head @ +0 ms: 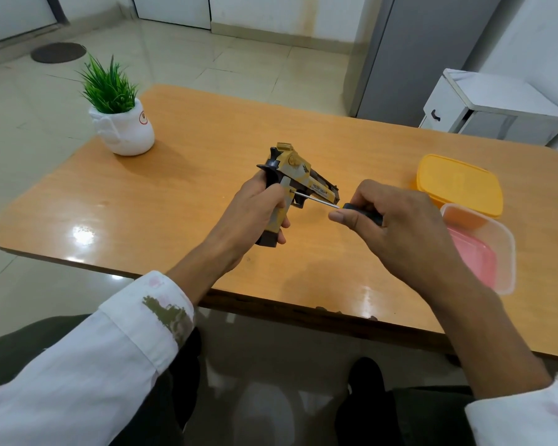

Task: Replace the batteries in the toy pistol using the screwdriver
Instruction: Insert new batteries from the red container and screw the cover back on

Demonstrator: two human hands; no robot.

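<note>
Holding: left hand [255, 207] wraps the grip of the toy pistol [298, 185], fingers clenched round it; the pistol is raised over the middle of the table [207, 156], muzzle toward 3 o'clock.
Driving: right hand [397, 226] grasps the black handle of the screwdriver [335, 206], fingers curled on it; the shaft points toward 9 o'clock, with the tip at a small screw hole just above the grip.
Step, judged: working the battery-cover screw; loosening or tightening cannot be told.
Technique: keep the shaft in line with the screw, press inward while turning, brace the pistol firmly.
Risk: a slipped tip could chew the screw head or scar the plastic.
Nearby: yellow lidded box [458, 185] at 3 o'clock; clear tub [484, 252] at 4 o'clock, handy for a loose screw; potted plant [120, 123] at 10 o'clock.
</note>
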